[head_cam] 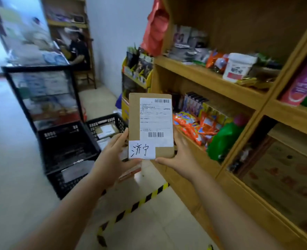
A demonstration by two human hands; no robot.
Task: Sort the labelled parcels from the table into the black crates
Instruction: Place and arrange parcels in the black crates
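While crates (68,150) blur, hands grip pkg (150,126).

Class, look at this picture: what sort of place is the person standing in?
Probably a small shop that also handles parcels: wooden shelves of snack packets, black crates on the floor, and a labelled parcel held up.

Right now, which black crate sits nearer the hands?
The far black crate, just left of the held parcel, with parcels inside. The near black crate sits further left.
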